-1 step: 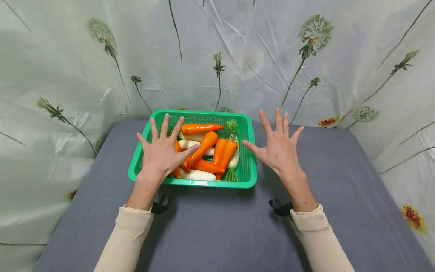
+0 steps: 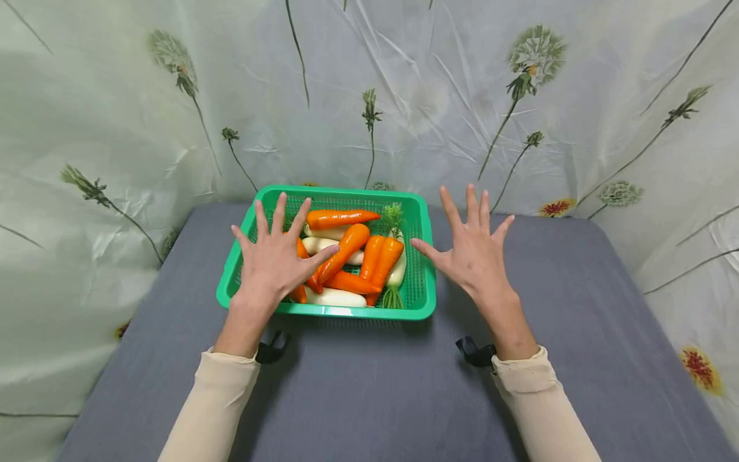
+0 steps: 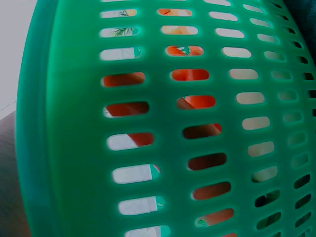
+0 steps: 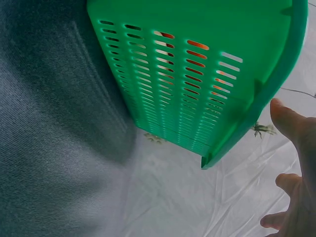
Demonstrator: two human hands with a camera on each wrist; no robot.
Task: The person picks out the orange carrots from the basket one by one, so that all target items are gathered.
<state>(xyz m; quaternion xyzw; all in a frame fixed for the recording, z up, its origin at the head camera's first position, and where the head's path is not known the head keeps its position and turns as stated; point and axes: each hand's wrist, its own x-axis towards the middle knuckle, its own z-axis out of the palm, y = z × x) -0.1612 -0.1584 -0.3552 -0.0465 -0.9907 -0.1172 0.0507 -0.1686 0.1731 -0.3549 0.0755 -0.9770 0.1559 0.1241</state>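
Left hand (image 2: 268,266) and right hand (image 2: 475,260) are held well apart, backs up, fingers straight and spread; nothing is gripped by either. Green basket (image 2: 346,312) is placed below the left hand and between the two. Its left part is partly covered by the left hand, and its right rim (image 2: 432,276) is found at the right hand's thumb tip; contact there can't be told. In the right wrist view, that thumb is seen very near the rim.

Carrots (image 2: 344,249) and white radishes (image 2: 336,297) are piled in the basket, mostly right of the left hand; some are partly hidden by it. A carrot is overlapped by the left thumb in the head view, touch not confirmed.

Progress, as judged: every carrot and radish seen is inside the basket, none is lifted, none is seen on the table (image 2: 369,385). Handling is judged not begun; the whole pile is left.

Edges: the table's far edge is set just behind the basket, curtain (image 2: 433,64) close beyond the fingertips, so little reach is judged left that way. Left of the left hand, a narrower strip of cloth is bounded by the slanted table edge. More room is offered right of the right hand and between the sleeves (image 2: 210,410). Anything taken out would need to be raised over the rim.
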